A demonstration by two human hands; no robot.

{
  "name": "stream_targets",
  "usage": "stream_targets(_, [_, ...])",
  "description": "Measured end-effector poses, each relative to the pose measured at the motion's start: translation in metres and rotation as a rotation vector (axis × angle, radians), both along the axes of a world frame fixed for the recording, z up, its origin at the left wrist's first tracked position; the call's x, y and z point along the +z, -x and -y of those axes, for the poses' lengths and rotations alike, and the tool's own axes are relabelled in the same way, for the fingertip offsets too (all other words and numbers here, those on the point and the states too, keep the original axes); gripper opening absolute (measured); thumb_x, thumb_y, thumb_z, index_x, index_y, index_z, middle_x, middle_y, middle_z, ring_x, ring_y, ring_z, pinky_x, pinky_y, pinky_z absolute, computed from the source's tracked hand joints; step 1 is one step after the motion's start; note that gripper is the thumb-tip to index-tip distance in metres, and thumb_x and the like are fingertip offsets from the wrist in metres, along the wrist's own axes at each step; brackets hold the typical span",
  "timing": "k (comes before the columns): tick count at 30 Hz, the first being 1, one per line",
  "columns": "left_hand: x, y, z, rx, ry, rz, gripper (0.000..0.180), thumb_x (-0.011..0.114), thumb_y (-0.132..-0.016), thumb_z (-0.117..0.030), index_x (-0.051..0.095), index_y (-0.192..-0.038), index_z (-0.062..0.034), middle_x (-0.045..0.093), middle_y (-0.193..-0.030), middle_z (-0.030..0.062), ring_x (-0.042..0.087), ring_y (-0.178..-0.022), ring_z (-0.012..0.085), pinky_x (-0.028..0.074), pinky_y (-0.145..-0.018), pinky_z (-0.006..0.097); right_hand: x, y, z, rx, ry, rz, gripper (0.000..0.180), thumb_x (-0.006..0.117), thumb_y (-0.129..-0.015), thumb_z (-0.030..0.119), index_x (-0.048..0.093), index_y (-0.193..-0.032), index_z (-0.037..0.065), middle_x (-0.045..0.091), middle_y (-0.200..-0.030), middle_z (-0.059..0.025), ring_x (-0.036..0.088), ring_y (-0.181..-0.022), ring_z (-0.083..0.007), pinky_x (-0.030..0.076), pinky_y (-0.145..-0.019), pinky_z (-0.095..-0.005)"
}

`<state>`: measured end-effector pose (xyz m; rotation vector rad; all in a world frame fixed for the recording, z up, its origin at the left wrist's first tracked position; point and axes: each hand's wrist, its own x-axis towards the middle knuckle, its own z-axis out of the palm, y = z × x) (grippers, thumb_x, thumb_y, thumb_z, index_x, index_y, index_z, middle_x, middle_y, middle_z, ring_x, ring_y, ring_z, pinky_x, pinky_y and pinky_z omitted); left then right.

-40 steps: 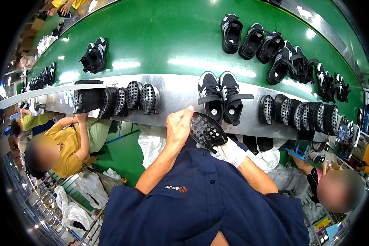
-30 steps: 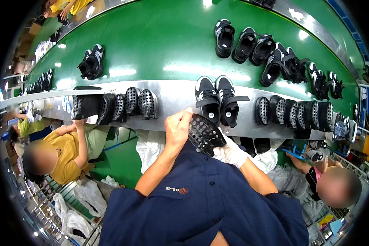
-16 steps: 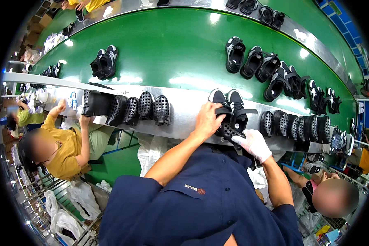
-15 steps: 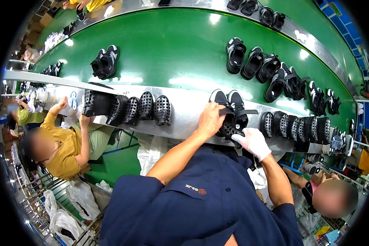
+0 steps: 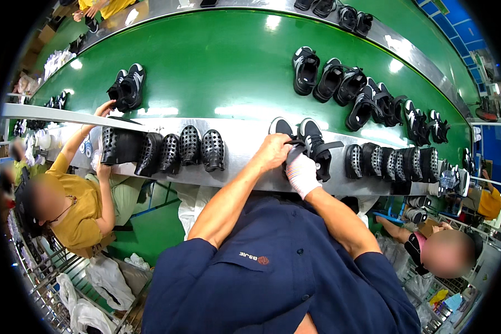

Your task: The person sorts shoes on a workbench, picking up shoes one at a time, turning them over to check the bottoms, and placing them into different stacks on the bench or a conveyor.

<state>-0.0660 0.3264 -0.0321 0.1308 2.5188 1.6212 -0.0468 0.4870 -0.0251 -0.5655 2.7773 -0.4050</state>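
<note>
Sandals (image 5: 303,142), a black pair with white toe tips, stand side by side on the steel ledge (image 5: 245,167) at the near edge of the green belt (image 5: 217,83). Both hands are on them. The left hand (image 5: 273,153), bare, lies curled over the left sandal, fingers together and bent on its upper. The right hand (image 5: 301,173), in a white glove, sits just below the pair, fingers closed around a black strap (image 5: 325,147) of the right sandal. Left of the pair, a row of black perforated soles (image 5: 189,149) leans on the same ledge; a second row (image 5: 392,163) stands to the right. More black sandals (image 5: 353,89) lie farther out on the belt. At far left a co-worker in a yellow shirt (image 5: 78,217) reaches up toward another pair (image 5: 127,88).
</note>
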Motion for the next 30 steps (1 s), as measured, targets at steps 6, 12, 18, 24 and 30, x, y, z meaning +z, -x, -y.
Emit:
stream_targets(6, [0.016,-0.033,0.004,0.234,-0.022,0.029,0.047,0.075,-0.086,-0.019,0.064,-0.130,-0.0039,0.072,-0.104,0.0199,0.071,-0.095,0.0362,0.056,-0.085,0.043,0.033,-0.024,-0.032,-0.167,0.240,-0.088,0.042,0.072,-0.093,0.022,0.059,-0.127,0.001,0.068,-0.113,-0.0187,0.068,-0.104,-0.0376,0.056,-0.085,-0.0451])
stream_targets(12, [0.019,-0.061,-0.030,0.293,0.148,0.451,0.086,0.075,-0.083,-0.025,0.034,-0.156,-0.0032,0.070,-0.110,0.0345,0.068,-0.105,0.0515,0.053,-0.095,0.055,0.017,-0.005,-0.011,-0.314,0.084,0.080,0.046,0.071,-0.094,0.029,0.057,-0.125,-0.002,0.072,-0.104,-0.0251,0.071,-0.098,-0.0415,0.055,-0.086,-0.0480])
stream_targets(18, [0.021,-0.063,-0.019,0.271,0.195,0.317,0.067,0.069,-0.087,-0.012,0.046,-0.148,-0.0044,0.071,-0.106,0.0296,0.067,-0.104,0.0490,0.053,-0.092,0.054,0.015,-0.005,-0.010,-0.401,0.155,0.141,0.044,0.075,-0.092,0.040,0.060,-0.103,-0.001,0.072,-0.085,-0.0264,0.071,-0.083,-0.0465,0.056,-0.079,-0.0500])
stream_targets(24, [0.043,-0.101,-0.021,-0.057,0.303,-0.333,0.052,0.075,-0.084,-0.012,0.061,-0.134,-0.0066,0.064,-0.111,0.0177,0.059,-0.113,0.0380,0.053,-0.093,0.046,0.051,-0.002,-0.099,-0.482,0.121,-0.238,0.041,0.079,-0.086,0.022,0.065,-0.118,0.000,0.071,-0.106,-0.0236,0.071,-0.100,-0.0374,0.056,-0.087,-0.0467])
stream_targets(30, [0.043,-0.076,-0.057,-0.236,0.468,0.114,0.077,0.083,-0.081,-0.023,0.049,-0.149,-0.0136,0.066,-0.104,0.0274,0.061,-0.104,0.0454,0.053,-0.087,0.053,-0.009,0.009,-0.072,-0.409,0.314,0.196,0.042,0.072,-0.083,0.028,0.068,-0.109,-0.004,0.068,-0.109,-0.0311,0.065,-0.101,-0.0506,0.054,-0.090,-0.0499])
